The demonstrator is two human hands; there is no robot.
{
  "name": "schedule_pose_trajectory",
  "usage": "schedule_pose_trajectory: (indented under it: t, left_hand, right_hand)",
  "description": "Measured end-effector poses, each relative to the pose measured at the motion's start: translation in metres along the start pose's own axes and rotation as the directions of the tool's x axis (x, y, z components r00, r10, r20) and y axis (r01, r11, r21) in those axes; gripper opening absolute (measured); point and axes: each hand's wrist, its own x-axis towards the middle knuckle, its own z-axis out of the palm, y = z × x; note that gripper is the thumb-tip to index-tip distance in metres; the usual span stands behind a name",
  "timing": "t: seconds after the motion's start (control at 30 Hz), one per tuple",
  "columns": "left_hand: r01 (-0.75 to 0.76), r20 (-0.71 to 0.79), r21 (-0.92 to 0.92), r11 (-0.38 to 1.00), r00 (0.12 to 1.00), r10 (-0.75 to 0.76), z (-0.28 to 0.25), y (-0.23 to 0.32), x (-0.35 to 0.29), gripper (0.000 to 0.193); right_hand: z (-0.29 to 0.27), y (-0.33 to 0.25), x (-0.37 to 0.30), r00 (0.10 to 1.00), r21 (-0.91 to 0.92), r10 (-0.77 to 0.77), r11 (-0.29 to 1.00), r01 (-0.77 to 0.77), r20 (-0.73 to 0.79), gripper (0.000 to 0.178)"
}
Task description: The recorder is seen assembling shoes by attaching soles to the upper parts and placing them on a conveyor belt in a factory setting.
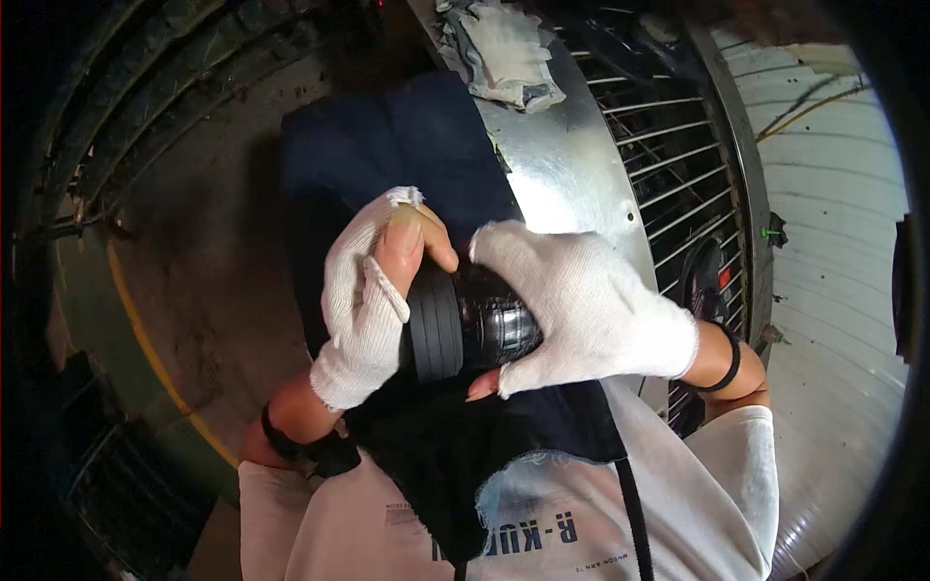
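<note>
Between my hands, in front of the dark apron, is a black rounded object. Its left part is a matte, grooved band like a small tyre, and its right part is glossy black. My left hand, in a white knit glove with the thumb and forefinger tips bare, is closed in a pinch at the band's upper left edge. Whatever lies inside that pinch is hidden. My gloved right hand curves round the glossy part, fingers at its far side and bare thumb tip at its near side.
Dark blue cloth lies beyond my hands. A metal sheet runs along the right, with crumpled pale gloves on it. Further right are a barred metal rack and a white curved surface. Stacked dark tyre-like shapes stand at far left.
</note>
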Motion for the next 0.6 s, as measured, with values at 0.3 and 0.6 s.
schedule_pose_trajectory:
  t: [0.3, 0.6]
  left_hand:
    - [0.042, 0.174, -0.123, 0.992, 0.985, -0.021, -0.009, -0.003, 0.009, 0.051]
    - [-0.203, -0.355, 0.007, 0.979, 0.915, 0.192, -0.003, -0.013, 0.026, 0.042]
  right_hand:
    - [0.013, 0.0, 0.01, 0.958, -0.224, -0.259, 0.947, 0.229, -0.119, 0.092]
    - [0.021, 0.006, 0.06, 0.792, 0.915, 0.48, 0.323, 0.242, -0.378, 0.078]
